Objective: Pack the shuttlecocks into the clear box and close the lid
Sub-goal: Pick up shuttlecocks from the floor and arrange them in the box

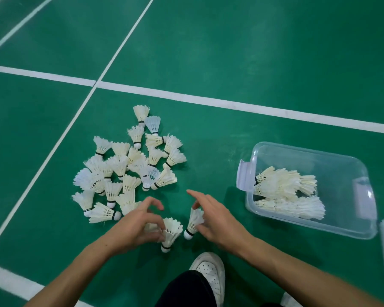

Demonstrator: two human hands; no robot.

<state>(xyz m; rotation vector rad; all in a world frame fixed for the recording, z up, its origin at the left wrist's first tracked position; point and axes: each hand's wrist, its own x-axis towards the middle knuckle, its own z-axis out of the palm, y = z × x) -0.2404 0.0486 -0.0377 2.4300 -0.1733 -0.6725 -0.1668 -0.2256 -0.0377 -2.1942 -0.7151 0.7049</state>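
From the head view, the left hand [140, 220] curls its fingers round nested shuttlecocks [170, 232], corks pointing back toward the wrist. The right hand [211, 218] pinches one shuttlecock [194, 221] under its fingertips. The loose pile [129, 165] lies just beyond the left fingers; the clear box [333, 224], part filled, sits well right of the right fingers. Squeezing too hard could crush feathers, or the stack could slip apart
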